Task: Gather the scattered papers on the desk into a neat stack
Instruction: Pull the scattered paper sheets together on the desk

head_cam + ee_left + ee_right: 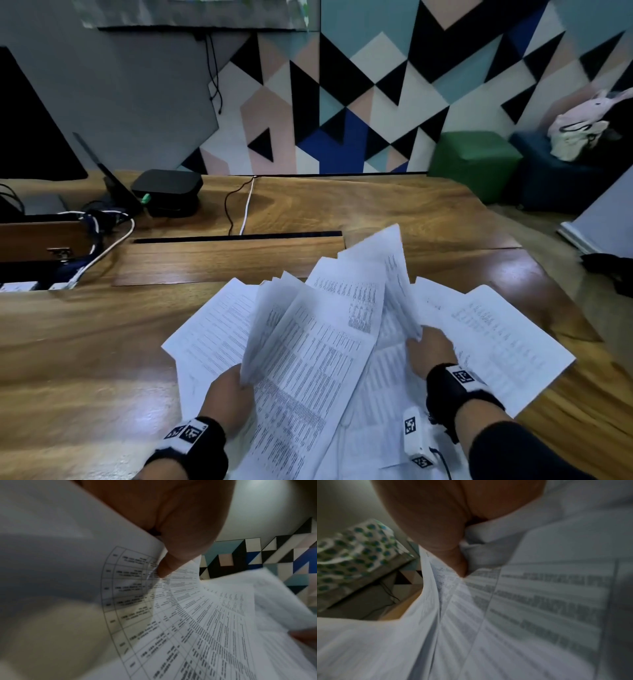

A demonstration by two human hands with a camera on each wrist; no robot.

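Roughly midway, by the look of it: most papers (pixel 318 346) already pulled together at the near middle of the desk (pixel 102 342), but still fanned at odd angles, nothing squared. Left hand (pixel 231 394) at the near left of the pile, thumb (pixel 164 568) pressed down on a printed sheet and the other fingers hidden beneath, gripping a lifted bundle whose far edges splay upward. Right hand (pixel 430 351) at the right of the pile, fingers curled and pinching the near edge of several raised sheets; in the right wrist view only the thumb (pixel 458 563) plain against the paper, the rest blurred. Still flat on the wood: one sheet (pixel 212 329) jutting out to the left under the lifted bundle, another sheet (pixel 503 342) spread to the right beyond the right hand, plus more lying under both wrists at the near edge. Far side of the desk bare of paper, only a black box (pixel 168 188) and cables (pixel 239 209) there. Left to do, as a judgement: draw in the two outlying sheets, merge both handfuls, then tap the edges flush and set down one tidy stack. Exact count of loose sheets impossible to tell from the overlap.
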